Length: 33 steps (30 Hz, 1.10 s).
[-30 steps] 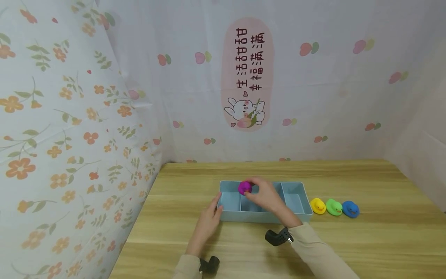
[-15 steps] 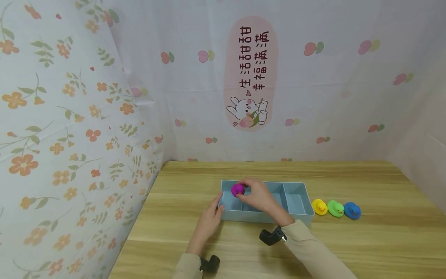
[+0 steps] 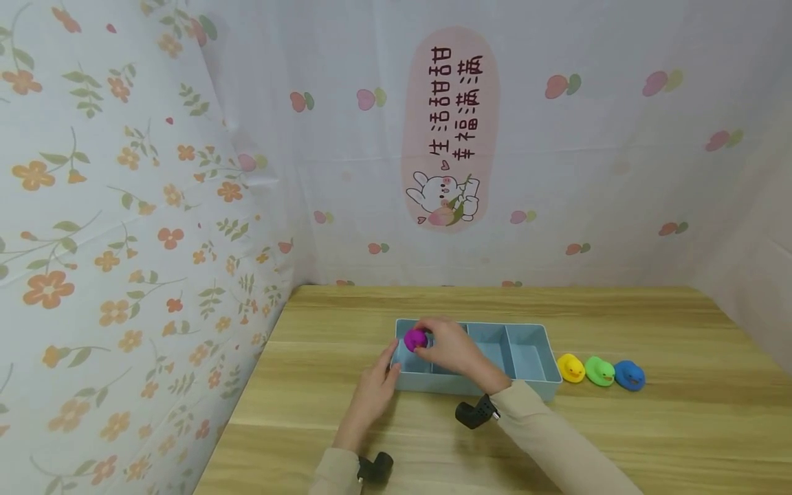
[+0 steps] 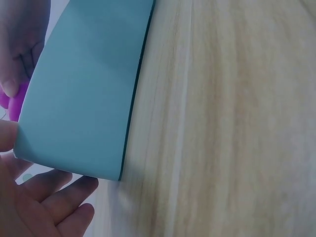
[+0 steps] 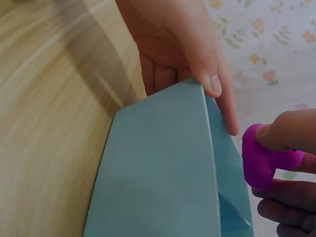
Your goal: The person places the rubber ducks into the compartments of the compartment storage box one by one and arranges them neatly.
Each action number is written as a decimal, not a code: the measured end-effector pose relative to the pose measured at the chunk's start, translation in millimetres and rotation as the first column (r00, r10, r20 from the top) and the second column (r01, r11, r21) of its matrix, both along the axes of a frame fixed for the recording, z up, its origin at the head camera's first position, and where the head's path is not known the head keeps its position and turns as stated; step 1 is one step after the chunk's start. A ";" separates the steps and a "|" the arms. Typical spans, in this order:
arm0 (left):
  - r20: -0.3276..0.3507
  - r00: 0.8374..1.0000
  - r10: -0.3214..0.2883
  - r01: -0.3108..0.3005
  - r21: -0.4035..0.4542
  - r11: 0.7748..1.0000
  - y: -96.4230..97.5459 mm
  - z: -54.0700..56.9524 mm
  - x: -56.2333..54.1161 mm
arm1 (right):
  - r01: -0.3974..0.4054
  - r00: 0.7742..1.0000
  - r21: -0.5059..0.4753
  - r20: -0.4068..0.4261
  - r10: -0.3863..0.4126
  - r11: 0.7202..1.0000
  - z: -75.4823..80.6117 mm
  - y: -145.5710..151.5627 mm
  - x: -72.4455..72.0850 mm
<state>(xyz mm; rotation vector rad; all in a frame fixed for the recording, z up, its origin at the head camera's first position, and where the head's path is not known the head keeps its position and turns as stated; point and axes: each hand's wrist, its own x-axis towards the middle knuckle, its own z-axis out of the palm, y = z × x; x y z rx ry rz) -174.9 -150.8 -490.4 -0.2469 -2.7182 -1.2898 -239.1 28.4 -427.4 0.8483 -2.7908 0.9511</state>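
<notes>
A purple toy duck (image 3: 415, 339) is hanging above the leftmost compartment of a four-part blue box (image 3: 427, 383), with the right hand (image 3: 452, 347) pinching it between thumb and fingers. The left hand (image 3: 376, 388) is bracing the box's left end, its fingers lying loosely spread against the outer wall and its thumb touching the rim at the near corner. Beyond the right end, yellow (image 3: 570, 368), green (image 3: 599, 371) and blue ducks (image 3: 630, 376) are sitting in a close row on the wood-grain table (image 3: 309, 357). Behind, a printed white cloth (image 3: 346, 185) is hanging as a backdrop.
</notes>
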 end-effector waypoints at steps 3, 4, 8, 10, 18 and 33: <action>0.004 1.000 0.005 -0.005 0.000 1.000 -0.3 -0.7 0.4 | -0.016 1.000 0.046 -0.022 0.017 0.999 -3.2 -2.5 -3.6; 0.007 1.000 0.007 -0.007 0.003 1.000 -0.3 -0.9 0.5 | -0.020 0.999 0.064 -0.034 0.022 0.998 -4.4 -3.1 -4.7; 0.021 1.000 0.012 -0.012 0.009 1.000 0.3 -0.9 0.0 | -0.028 0.997 0.110 -0.068 0.035 0.994 -9.0 -4.6 -8.9; 0.021 1.000 0.010 -0.010 0.011 1.000 0.9 -0.4 -0.8 | -0.028 0.997 0.112 -0.068 0.036 0.993 -10.3 -5.1 -10.2; 0.017 1.000 0.011 -0.012 0.011 1.000 1.7 -0.3 -1.6 | -0.051 0.990 0.157 -0.122 0.070 0.986 -14.2 -9.6 -12.1; 0.018 1.000 0.016 -0.017 0.025 1.000 0.9 -3.7 -1.6 | 0.010 0.981 0.191 -0.192 0.027 0.982 -26.7 -19.0 -12.8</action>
